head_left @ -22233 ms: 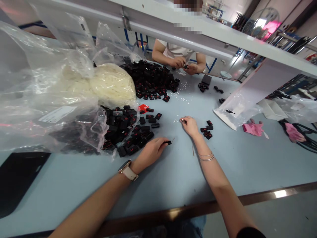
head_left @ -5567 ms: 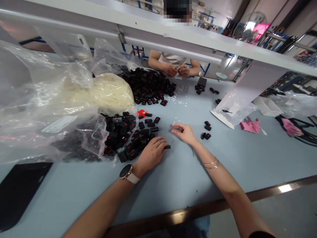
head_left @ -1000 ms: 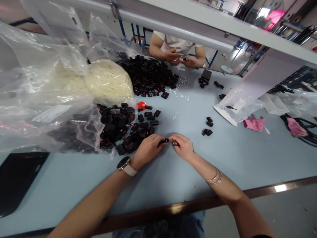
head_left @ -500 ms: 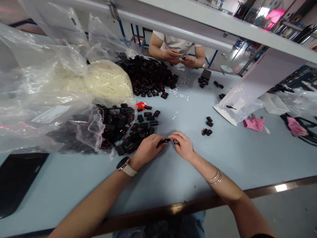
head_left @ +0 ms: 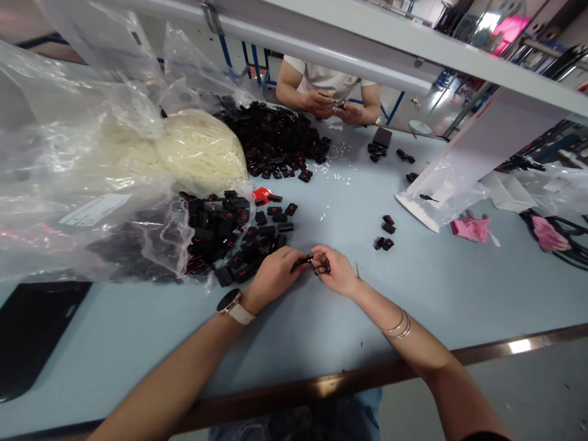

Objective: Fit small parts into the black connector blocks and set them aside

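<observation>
My left hand (head_left: 277,269), with a watch on its wrist, pinches a small black plastic part (head_left: 302,261) just right of the loose pile. Facing it, my right hand (head_left: 337,269) is closed around a small dark tool (head_left: 321,267) with a looped shape, perhaps small scissors. The tool's tip meets or nearly meets the black part; my fingers hide the exact contact. Left of my hands lies a heap of black plastic housings (head_left: 227,229) with red marks, spilling from a clear bag (head_left: 133,214). Several similar housings (head_left: 388,224) lie apart on the right.
Across the table (head_left: 441,282), a co-worker's hands (head_left: 334,105) hold a small item beside another black heap (head_left: 280,138). Tiny white pieces (head_left: 340,177) are scattered mid-table. A bag of cream-coloured parts (head_left: 202,150), a black tray (head_left: 37,337), pink gloves (head_left: 472,228) and an overhead shelf (head_left: 390,37) surround the workspace.
My right hand has turned slightly and shifted left towards the black part, and more of the dark looped tool shows. My left hand stays nearly in place.
</observation>
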{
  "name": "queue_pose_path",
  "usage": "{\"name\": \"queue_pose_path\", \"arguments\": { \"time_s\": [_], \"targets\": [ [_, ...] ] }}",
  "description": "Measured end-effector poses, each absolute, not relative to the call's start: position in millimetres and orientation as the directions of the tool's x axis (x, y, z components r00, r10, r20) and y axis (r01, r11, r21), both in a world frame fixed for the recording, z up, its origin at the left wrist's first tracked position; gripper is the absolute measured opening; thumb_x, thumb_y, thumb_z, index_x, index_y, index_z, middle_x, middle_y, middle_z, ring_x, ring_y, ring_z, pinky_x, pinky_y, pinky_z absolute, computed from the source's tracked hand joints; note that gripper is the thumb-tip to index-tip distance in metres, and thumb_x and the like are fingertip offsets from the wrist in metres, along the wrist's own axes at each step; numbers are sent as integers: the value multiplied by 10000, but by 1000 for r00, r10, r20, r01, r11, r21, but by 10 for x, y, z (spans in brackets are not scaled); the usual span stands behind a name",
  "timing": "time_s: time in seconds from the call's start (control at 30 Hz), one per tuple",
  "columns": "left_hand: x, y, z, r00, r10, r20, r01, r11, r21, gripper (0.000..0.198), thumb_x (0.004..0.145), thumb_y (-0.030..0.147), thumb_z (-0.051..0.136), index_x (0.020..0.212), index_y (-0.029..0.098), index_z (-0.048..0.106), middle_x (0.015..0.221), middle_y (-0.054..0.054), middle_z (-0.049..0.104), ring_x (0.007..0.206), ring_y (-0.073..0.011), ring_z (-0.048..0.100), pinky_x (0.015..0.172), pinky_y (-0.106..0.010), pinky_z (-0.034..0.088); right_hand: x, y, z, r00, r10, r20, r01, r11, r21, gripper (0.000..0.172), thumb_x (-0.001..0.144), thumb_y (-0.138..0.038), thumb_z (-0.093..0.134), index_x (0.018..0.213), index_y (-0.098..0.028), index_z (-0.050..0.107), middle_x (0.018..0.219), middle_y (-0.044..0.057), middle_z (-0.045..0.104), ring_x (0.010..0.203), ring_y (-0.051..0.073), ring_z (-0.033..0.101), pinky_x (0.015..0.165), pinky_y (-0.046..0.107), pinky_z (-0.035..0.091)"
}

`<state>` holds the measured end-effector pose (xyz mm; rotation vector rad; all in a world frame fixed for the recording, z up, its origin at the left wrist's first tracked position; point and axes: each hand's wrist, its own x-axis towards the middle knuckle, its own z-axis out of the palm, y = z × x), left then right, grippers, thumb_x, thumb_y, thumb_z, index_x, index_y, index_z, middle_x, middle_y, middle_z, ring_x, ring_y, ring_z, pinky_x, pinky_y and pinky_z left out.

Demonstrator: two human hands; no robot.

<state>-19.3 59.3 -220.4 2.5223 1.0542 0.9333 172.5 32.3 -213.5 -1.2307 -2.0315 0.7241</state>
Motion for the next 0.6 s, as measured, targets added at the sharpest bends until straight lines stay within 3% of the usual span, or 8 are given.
{"name": "queue_pose_path", "arguments": {
  "time_s": [0.2,0.6],
  "targets": [
    [-187,580,-2130,557,658,506,531,-751,392,157,915,272,506,853,167,605,811,-59,648,750,-175,598,669,-281,495,1703,303,-2114,-317,930,185,567,342,-749,473,718,-82,513,1164,-206,419,846,-12,629,668,115,591,637,233,474],
    [-182,573,-2078,611,587,531,512,-805,301,178,923,221,479,822,161,613,827,-62,665,747,-169,581,701,-291,503,1676,272,-2062,-278,951,136,693,296,-657,422,763,-93,537,1160,-218,463,894,0,691,712,145,665,677,254,493]
  ]
}}
